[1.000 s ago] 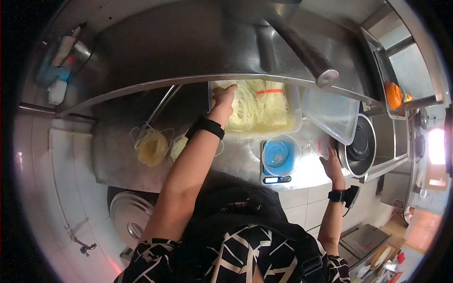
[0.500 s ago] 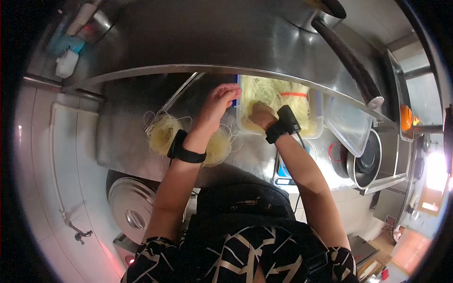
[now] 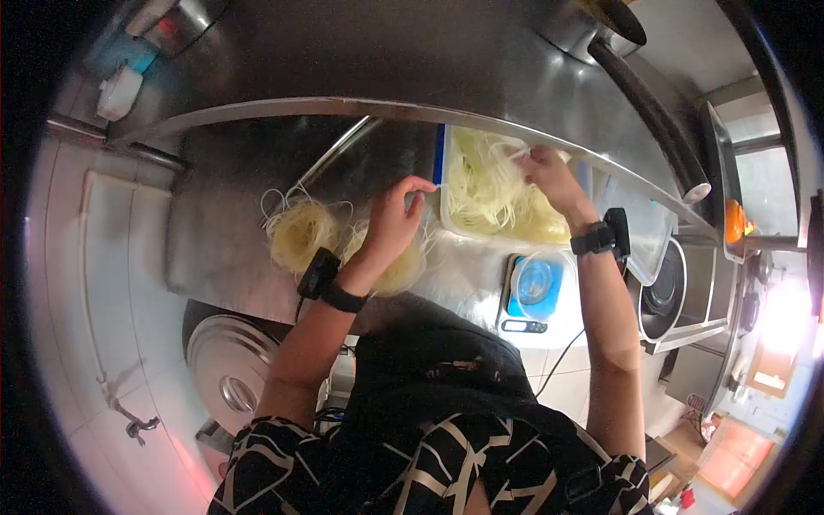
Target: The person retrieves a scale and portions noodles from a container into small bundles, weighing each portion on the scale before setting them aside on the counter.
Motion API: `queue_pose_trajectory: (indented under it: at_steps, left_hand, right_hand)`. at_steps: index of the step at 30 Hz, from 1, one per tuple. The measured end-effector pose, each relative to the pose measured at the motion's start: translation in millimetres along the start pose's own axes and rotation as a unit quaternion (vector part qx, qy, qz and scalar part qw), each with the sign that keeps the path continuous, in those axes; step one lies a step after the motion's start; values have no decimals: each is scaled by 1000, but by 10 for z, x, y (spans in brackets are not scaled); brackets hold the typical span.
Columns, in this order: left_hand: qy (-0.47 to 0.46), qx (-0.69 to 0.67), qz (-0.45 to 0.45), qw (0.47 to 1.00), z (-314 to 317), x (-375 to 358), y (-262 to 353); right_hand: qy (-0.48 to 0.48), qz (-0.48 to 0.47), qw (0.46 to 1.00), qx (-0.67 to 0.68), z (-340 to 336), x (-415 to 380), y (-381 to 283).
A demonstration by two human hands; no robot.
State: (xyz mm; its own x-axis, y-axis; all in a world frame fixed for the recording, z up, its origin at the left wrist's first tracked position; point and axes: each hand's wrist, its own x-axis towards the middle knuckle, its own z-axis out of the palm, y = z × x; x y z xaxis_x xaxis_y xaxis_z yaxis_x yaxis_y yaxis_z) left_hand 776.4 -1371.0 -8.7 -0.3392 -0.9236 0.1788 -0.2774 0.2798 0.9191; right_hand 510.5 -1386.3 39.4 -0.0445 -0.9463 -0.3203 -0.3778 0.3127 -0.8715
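My right hand is over the far right part of a clear plastic container filled with pale yellow thin noodles. Its fingers are closed on some noodles, with a few whitish strands at the fingertips. My left hand holds nothing; its thumb and index finger are apart, the index fingertip by the container's left wall. Under and behind the left wrist lies one loose noodle nest, partly hidden. A second noodle nest lies further left on the steel counter.
A blue digital scale with a clear round bowl on it stands before the container. To the right are a clear lid and a pan. A steel shelf overhangs the counter, with a long-handled pot on it.
My right hand has moved right and away from me within the container, uncovering the scale and bowl. The red band on the noodles no longer shows. My left hand has lowered slightly, its fingers spreading.
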Motion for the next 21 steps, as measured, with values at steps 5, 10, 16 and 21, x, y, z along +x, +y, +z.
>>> queue_pose_trajectory:
  at_steps: [5, 10, 16, 21]
  left_hand:
    - [29, -66, 27, 997, 74, 153, 67]
    - [-12, -76, 12, 997, 136, 229, 125]
    - [-21, -85, -1, 996, 90, 204, 76]
    - [-19, -115, -18, 993, 47, 329, 57]
  right_hand:
    - [5, -169, 986, 3, 49, 148, 277]
    - [-13, -75, 886, -457, 681, -52, 474]
    - [-18, -103, 931, -350, 532, 18, 367]
    - [23, -46, 971, -233, 195, -186, -177]
